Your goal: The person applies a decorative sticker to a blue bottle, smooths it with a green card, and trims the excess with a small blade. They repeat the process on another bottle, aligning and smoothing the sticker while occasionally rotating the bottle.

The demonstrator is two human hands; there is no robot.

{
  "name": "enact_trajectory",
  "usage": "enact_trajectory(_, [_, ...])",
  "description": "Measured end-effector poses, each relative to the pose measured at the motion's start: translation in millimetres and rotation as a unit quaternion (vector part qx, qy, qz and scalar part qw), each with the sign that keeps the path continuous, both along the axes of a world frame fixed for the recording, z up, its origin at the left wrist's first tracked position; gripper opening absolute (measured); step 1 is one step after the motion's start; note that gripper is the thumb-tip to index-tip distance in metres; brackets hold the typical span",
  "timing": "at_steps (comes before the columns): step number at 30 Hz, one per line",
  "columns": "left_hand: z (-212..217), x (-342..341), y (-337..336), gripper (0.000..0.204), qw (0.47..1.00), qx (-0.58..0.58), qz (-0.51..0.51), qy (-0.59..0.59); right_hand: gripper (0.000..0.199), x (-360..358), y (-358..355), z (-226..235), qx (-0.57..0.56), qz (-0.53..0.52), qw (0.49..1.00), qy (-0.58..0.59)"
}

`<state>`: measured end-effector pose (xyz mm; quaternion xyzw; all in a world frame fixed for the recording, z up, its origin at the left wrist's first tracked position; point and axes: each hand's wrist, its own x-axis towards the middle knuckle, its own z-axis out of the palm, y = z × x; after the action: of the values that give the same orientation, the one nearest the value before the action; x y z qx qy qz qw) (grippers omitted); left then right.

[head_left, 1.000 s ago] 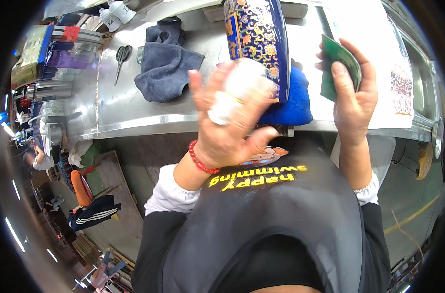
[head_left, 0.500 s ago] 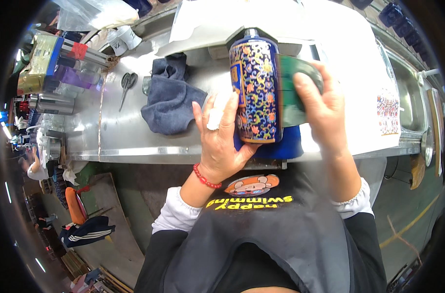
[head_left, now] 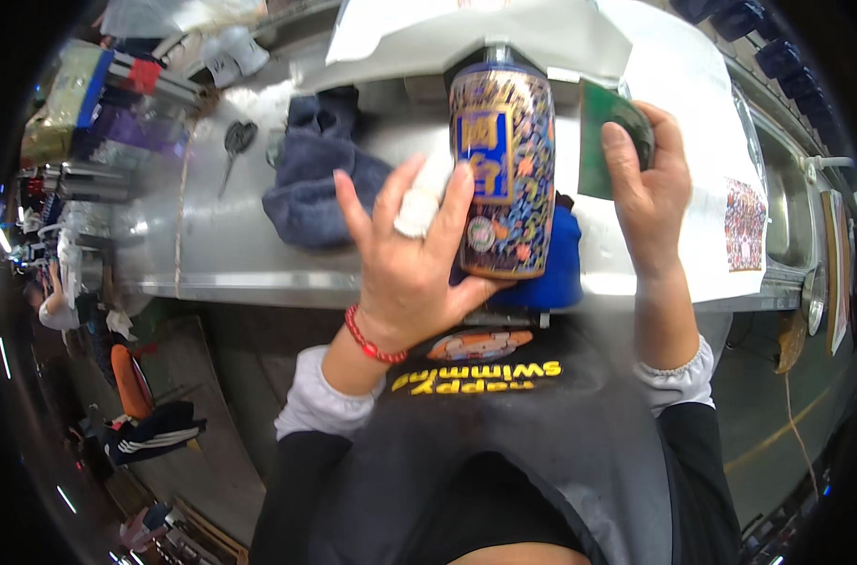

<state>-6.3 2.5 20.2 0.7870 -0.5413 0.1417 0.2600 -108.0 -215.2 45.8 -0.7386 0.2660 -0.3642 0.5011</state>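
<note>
A blue bottle (head_left: 534,179) with a colourful floral wrap and a gold-edged blue panel lies at the bench's middle, neck away from me. Against its left side is my left hand (head_left: 405,245), fingers spread, thumb by the bottle's base and index fingertip near the panel. White wrapping (head_left: 417,213) covers part of one finger. Right of the bottle and apart from it, my right hand (head_left: 652,184) grips a flat green scraper (head_left: 598,141) between thumb and fingers. Beneath the bottle's lower end shows something blue (head_left: 562,264); its kind is partly hidden.
A dark blue-grey cloth (head_left: 320,193) and black scissors (head_left: 235,146) lie to the left on the metal bench (head_left: 212,231). White sheets (head_left: 678,85) cover the right, with a patterned print (head_left: 745,226) on them. Beyond is a sink (head_left: 788,212). White cups (head_left: 235,56) stand far left.
The bottle has rolled so its gold-edged panel faces up. My right hand has drawn the scraper away to the right, off the bottle. The fingers of my left hand have spread wider.
</note>
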Motion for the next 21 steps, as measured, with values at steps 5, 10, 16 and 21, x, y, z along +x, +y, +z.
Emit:
enact_trajectory(5, [-12.3,1.6,-8.2,0.106,0.998,-0.058,-0.016,0.032,0.032,-44.2,20.9,9.1,-0.408,0.291,0.864,-0.049])
enact_trajectory(10, [-17.7,2.7,-7.3,0.113,0.997,-0.049,-0.022,0.061,0.036,-55.2,18.4,-3.9,-0.379,0.201,0.903,-0.022])
enact_trajectory(16, [-9.8,1.8,-3.8,0.11,0.996,-0.046,-0.04,0.065,0.017,-26.7,1.7,25.3,-0.214,0.353,0.91,-0.029])
enact_trajectory(21, [2.0,27.1,-4.7,0.086,0.989,-0.029,-0.14,0.023,0.018,22.5,-45.3,25.6,-0.161,0.314,0.936,0.012])
